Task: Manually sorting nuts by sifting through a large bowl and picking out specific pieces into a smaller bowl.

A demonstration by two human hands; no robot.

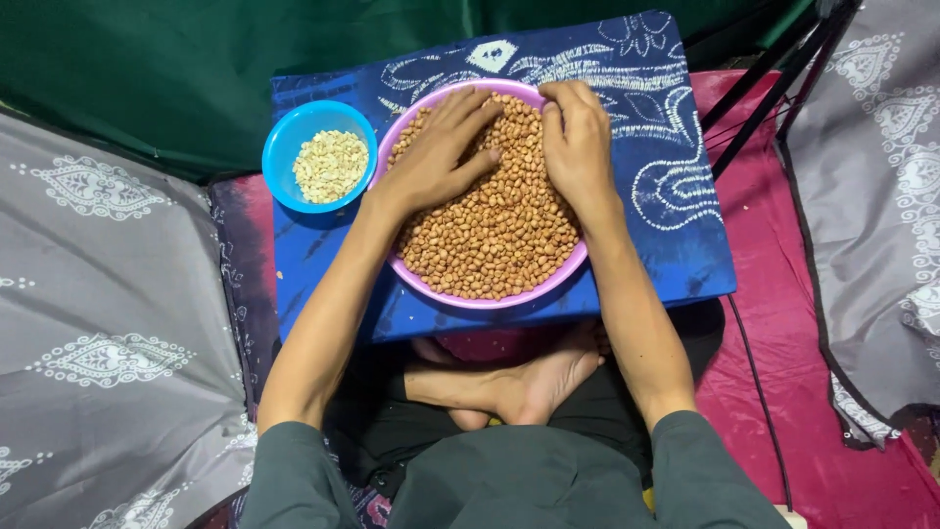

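Blue patterned cloth [676, 245] covers the low surface before the seated person. On it a pink bowl [460, 296] brims with brown peanuts [494, 230], small, hard and probably prone to rolling, best raked or pinched from the top. Left hand [441, 152] lies spread flat upon them; right hand [578, 137] is curled, fingers pressed together, beside it. Left of the left hand sits a blue bowl [284, 147] of pale skinned peanuts [331, 165].

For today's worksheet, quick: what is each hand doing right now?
Left hand: open, flat on the peanuts.
Right hand: curled on the peanuts; any grip cannot be told.
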